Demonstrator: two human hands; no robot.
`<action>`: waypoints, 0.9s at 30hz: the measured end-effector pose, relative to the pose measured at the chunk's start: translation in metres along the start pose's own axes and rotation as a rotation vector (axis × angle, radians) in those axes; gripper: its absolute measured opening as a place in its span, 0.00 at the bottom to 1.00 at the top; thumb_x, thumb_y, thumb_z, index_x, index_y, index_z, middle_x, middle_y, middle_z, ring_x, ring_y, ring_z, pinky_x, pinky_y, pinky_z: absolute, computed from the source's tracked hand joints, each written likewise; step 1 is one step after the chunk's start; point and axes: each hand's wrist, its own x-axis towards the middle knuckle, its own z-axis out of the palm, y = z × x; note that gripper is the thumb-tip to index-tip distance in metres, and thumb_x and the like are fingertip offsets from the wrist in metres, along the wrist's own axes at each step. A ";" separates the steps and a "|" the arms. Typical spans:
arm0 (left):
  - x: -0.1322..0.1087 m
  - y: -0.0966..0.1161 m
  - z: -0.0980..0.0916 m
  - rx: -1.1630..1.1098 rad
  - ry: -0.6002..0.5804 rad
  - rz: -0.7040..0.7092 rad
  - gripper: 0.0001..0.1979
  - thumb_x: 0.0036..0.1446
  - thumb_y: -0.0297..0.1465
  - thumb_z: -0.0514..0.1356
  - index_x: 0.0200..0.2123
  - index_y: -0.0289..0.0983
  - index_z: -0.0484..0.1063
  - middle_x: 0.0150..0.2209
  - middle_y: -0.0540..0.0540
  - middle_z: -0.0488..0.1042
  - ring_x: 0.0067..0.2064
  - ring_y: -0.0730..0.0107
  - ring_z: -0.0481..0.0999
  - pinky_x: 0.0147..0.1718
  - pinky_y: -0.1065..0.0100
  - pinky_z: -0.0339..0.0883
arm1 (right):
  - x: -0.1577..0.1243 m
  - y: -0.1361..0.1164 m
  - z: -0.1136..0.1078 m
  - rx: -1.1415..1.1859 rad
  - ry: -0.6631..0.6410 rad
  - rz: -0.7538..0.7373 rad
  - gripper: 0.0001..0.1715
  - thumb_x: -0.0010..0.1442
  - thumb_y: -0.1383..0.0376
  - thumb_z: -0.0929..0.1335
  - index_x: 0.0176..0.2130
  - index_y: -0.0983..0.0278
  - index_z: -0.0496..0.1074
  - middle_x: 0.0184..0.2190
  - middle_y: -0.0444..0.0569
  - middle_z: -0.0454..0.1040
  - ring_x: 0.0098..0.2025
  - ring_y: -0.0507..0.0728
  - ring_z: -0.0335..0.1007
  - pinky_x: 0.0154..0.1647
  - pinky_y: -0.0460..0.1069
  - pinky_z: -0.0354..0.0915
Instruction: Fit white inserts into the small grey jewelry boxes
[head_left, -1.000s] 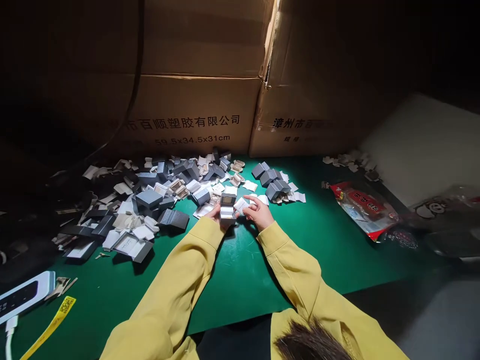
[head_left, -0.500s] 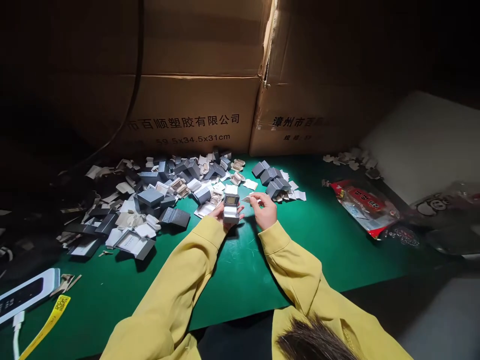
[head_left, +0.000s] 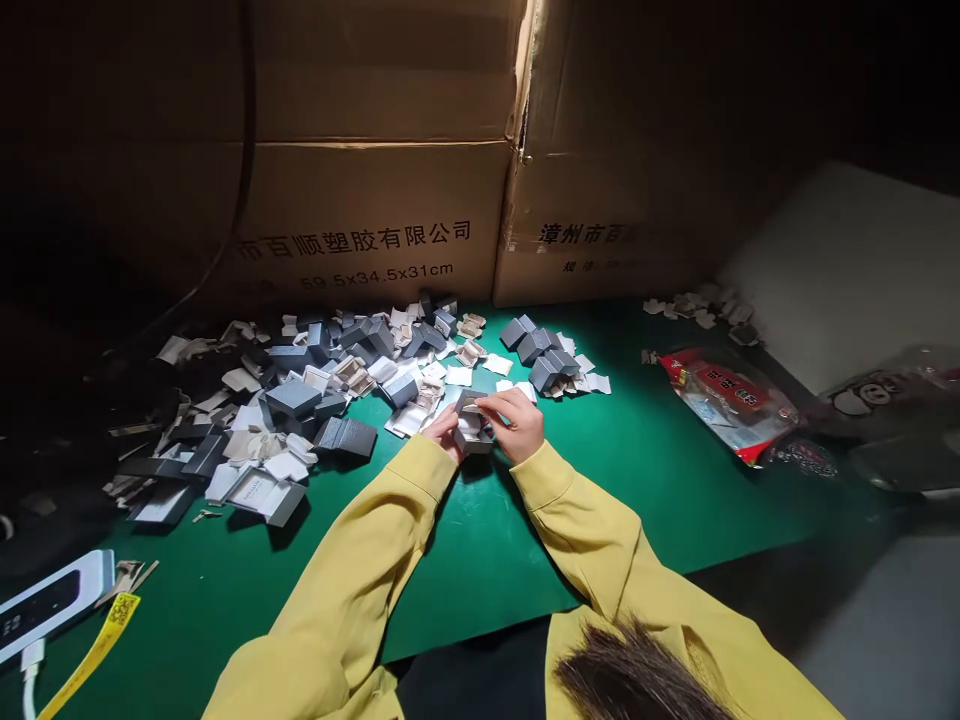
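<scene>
A small grey hinged box (head_left: 474, 440) stands open between my hands, above the green tabletop. My left hand (head_left: 445, 432) is closed around its left side. My right hand (head_left: 517, 424) has its fingers pinched at the box's opening, touching the pale inside; whatever may be between these fingertips is hidden. White paper pieces (head_left: 517, 388) lie just beyond my right hand. Left of my hands, many grey boxes (head_left: 345, 437) lie heaped with pale inserts (head_left: 409, 420).
Cardboard cartons (head_left: 375, 220) wall off the back. A smaller group of grey boxes (head_left: 536, 345) sits behind my right hand. A red and clear plastic packet (head_left: 731, 400) lies at right. At front left are a white device (head_left: 56, 600) with a cable and a yellow strap (head_left: 94, 655).
My right hand has moved left onto the box, its fingers now at the opening. The white piece it held shows no longer between the fingers. White pieces lie behind it. The view shifted slightly.
</scene>
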 end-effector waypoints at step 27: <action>0.006 -0.011 -0.007 0.085 0.038 0.014 0.10 0.60 0.28 0.54 0.45 0.35 0.69 0.33 0.45 0.75 0.32 0.68 0.75 0.31 0.70 0.67 | 0.000 0.010 0.011 -0.107 0.029 0.091 0.06 0.53 0.64 0.68 0.35 0.62 0.72 0.32 0.49 0.71 0.36 0.57 0.65 0.38 0.52 0.65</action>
